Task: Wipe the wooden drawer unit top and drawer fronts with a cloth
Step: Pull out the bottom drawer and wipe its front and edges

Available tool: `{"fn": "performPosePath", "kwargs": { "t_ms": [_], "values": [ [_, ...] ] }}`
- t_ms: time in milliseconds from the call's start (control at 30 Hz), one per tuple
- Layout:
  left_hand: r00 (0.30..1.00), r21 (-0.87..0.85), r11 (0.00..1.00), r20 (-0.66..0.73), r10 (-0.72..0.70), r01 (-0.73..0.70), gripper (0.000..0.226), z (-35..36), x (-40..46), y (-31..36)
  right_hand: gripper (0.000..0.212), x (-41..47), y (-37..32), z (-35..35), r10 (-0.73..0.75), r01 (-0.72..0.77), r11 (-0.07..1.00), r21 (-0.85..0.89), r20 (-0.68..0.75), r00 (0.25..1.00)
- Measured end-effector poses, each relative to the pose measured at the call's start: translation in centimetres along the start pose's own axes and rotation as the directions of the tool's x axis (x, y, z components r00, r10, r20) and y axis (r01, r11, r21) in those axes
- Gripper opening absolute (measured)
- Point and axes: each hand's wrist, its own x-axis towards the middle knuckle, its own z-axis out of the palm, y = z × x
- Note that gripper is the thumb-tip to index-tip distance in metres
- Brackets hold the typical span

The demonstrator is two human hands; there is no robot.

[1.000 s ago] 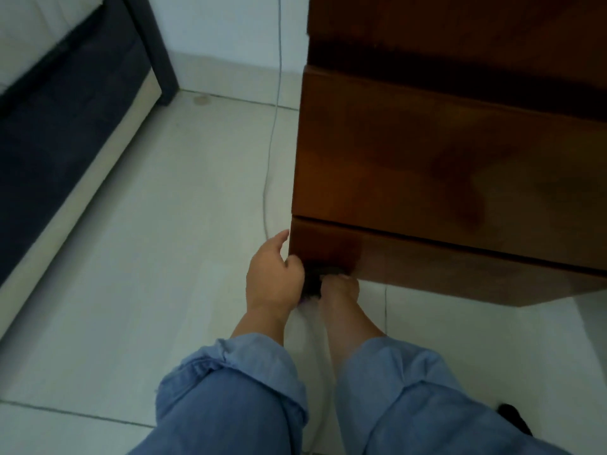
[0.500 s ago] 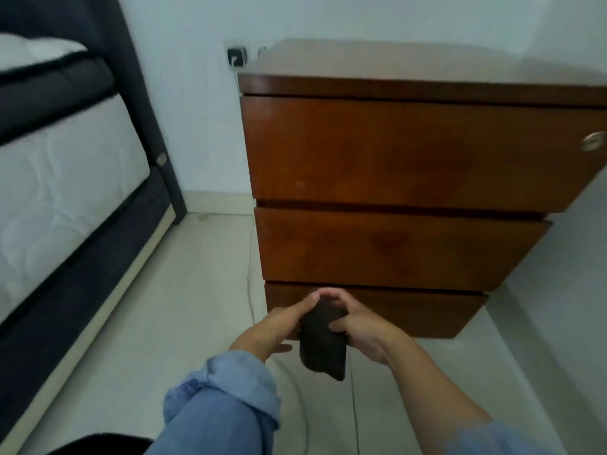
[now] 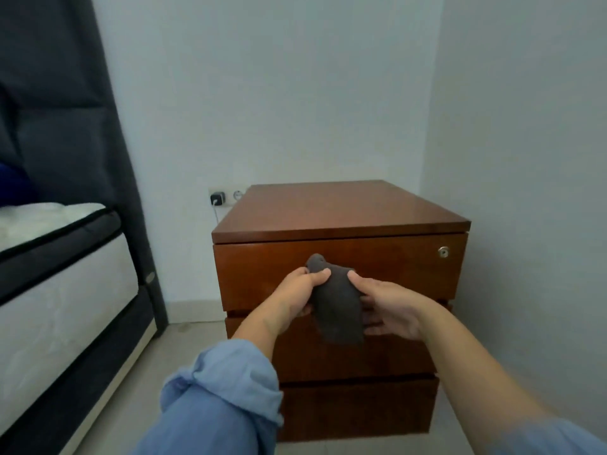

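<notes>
before closed wooden drawer unit, left hand and right hand grip dark cloth.

A: Views held?
B: One, head-worn, facing the wooden drawer unit front-on, slightly above its top.
A: Range?
B: Near; both forearms reach toward the unit. Bed left of it.

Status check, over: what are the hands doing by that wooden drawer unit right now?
Left hand and right hand both grip the dark cloth, held bunched in front of the drawer unit. Unit top bare, nothing in the way.
</notes>
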Motion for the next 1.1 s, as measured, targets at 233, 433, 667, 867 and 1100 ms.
{"fn": "performPosePath", "kwargs": {
  "t_ms": [233, 433, 667, 867, 1100],
  "values": [
    [0.984, 0.038, 0.984, 0.049, 0.169, -0.171, 0.026, 3.2, 1.0, 9.0, 0.039, -1.7, -8.2, -4.9, -0.372, 0.417, 0.88, 0.227, -0.217, 0.903],
    [0.921, 0.125, 0.914, 0.01, 0.389, -0.387, 0.024, 6.8, 4.2, 17.5, 0.045, -0.9, -16.8, -9.9, -0.535, 0.589, 0.808, 0.014, -0.401, 0.743],
    [0.838, 0.356, 0.803, -0.088, 0.538, -0.478, 0.025, 9.6, 11.4, 18.0, 0.058, 4.2, -17.6, -13.1, -0.621, 0.615, 0.764, -0.194, -0.48, 0.62],
    [0.894, 0.445, 0.812, -0.054, 0.445, -0.377, 0.025, 10.0, 14.4, 14.6, 0.056, 6.5, -13.7, -15.1, -0.47, 0.465, 0.877, -0.126, -0.437, 0.767],
    [0.911, 0.83, 0.541, -0.106, 0.398, -0.139, 0.038, 10.0, 14.5, 14.1, 0.036, 9.7, -12.6, -15.5, -0.458, 0.253, 0.816, -0.52, -0.313, 0.832]
  ]
}}
